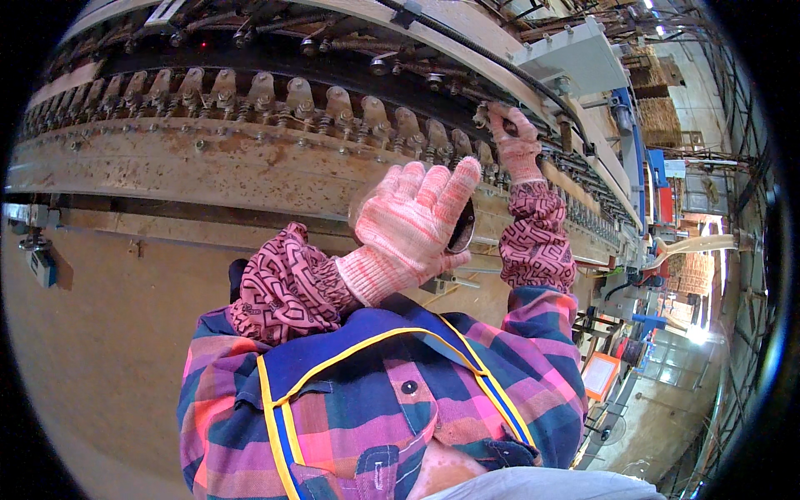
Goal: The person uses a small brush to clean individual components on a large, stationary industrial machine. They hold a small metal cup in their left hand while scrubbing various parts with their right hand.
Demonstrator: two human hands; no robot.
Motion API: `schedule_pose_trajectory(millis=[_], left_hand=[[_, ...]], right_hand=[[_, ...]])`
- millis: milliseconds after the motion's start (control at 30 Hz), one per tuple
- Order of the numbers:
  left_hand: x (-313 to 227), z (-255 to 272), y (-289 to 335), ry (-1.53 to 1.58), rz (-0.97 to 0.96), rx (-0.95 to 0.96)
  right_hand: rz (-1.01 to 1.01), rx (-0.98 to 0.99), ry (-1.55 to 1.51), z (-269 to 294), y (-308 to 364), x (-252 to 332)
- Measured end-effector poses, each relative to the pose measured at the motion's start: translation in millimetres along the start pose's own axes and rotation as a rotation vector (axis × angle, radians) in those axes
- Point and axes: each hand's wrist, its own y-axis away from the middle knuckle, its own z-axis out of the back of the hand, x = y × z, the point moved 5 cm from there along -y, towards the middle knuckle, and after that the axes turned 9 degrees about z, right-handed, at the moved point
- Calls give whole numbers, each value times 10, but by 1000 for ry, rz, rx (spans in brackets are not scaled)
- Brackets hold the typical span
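My left hand [414, 223], in a pink knit glove, is raised in front of my chest with its fingers stretched upward. It holds a dark round object [463, 227] against the palm; only that object's edge shows. My right hand [514, 140], also gloved, reaches up to the long machine [250, 167] and its fingers pinch one metal clamp [483, 114] in the row of spring clamps [333, 107] along the rail. Both forearms wear patterned pink sleeve covers over a plaid shirt.
The machine's speckled wooden beam crosses the whole view, with a dark belt above the clamps. A grey metal box [575, 57] sits at its far end. Stacked timber [658, 117] stands at the far right. An orange tray [600, 375] lies low on the right, above brown floor.
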Motion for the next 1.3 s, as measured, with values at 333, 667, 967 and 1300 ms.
schedule_pose_trajectory(millis=[333,667,967,1300], left_hand=[[-4,-13,7,2,-11,-14],[-1,9,3,3,-19,-19],[-5,27,8,0,-8,-15],[16,-4,5,9,14,-1]], right_hand=[[62,-60,-96,-1,-1,-26],[65,11,73,43,-37,114],[-28,28,-10,-10,3,-42],[-405,-407,-525,426,389,217]])
